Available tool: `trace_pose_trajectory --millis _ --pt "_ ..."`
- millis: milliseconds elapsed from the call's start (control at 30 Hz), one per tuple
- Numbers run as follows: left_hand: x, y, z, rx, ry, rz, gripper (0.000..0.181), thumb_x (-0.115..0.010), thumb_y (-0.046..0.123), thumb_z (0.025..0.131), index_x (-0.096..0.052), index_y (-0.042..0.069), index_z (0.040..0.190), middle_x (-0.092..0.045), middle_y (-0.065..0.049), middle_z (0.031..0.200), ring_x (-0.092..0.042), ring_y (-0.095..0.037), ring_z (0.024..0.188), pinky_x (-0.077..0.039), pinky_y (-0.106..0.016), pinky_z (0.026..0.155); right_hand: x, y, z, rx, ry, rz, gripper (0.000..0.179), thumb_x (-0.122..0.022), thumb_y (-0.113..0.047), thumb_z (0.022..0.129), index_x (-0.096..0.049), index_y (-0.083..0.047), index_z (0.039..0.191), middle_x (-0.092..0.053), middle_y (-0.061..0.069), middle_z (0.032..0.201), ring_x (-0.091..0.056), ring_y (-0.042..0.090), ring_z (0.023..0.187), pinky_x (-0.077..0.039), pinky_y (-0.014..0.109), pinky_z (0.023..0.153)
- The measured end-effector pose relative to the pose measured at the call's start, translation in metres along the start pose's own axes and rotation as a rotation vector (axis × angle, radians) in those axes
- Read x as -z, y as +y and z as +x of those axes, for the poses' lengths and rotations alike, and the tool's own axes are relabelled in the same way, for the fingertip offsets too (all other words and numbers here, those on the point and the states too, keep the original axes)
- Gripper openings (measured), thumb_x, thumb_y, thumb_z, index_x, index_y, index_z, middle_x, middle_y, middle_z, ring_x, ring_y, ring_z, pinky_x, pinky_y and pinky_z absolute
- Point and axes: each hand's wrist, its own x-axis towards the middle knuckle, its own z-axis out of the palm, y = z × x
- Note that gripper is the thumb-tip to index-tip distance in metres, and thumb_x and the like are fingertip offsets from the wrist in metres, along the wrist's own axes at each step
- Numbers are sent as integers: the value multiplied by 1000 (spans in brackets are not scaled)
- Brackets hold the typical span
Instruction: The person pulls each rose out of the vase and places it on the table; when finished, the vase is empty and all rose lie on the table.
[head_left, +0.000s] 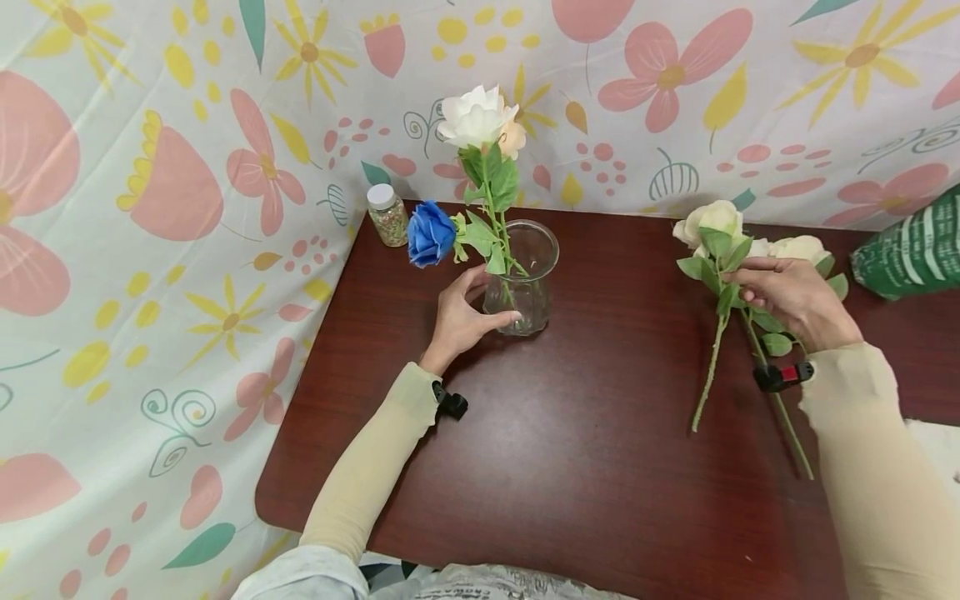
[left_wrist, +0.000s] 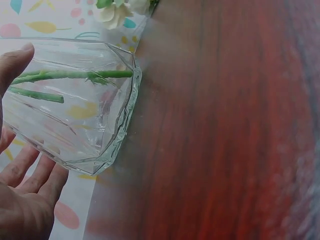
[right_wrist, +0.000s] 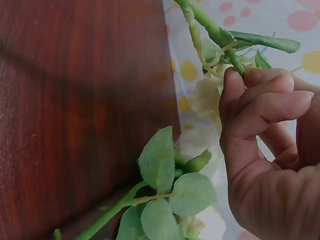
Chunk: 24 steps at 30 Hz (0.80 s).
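Observation:
My left hand [head_left: 462,315] holds the clear glass vase [head_left: 534,296] from its left side, thumb on the near wall and fingers round the far side. In the vase lean a blue rose [head_left: 431,234], a white flower [head_left: 475,117] and a peach one [head_left: 512,138]; two cut stem ends [left_wrist: 55,97] show through the glass. On the right, my right hand [head_left: 802,302] pinches the stem of a white rose [head_left: 716,221] just below its leaves, the stem slanting down towards me. Another white rose [head_left: 801,249] lies partly behind that hand, its leaves [right_wrist: 157,162] close below.
A small jar with a white lid [head_left: 387,217] stands at the table's back left corner. A green patterned bag [head_left: 911,250] is at the far right. Flowered cloth [head_left: 255,208] hangs along the back and left of the dark wooden table [head_left: 570,433]. Something white lies at the right edge.

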Motion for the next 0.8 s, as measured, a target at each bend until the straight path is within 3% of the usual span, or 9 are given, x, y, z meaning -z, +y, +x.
trace_pose_trajectory --millis 333,800 --pt "0 -2 1 -13 2 -2 89 -102 16 76 -59 3 153 -69 -20 142 -68 -36 133 -60 -41 117 8 11 8 -37 -59 -16 30 -66 -11 109 -80 -32 91 -82 -14 85 -62 -3 62 -51 13 51" --pt "0 0 1 1 3 0 88 -101 15 76 -59 1 153 -70 -21 139 -68 -36 133 -59 -39 118 16 26 15 1 -92 -176 33 -63 -16 111 -73 -43 94 -82 -21 91 -66 -4 67 -57 13 59"
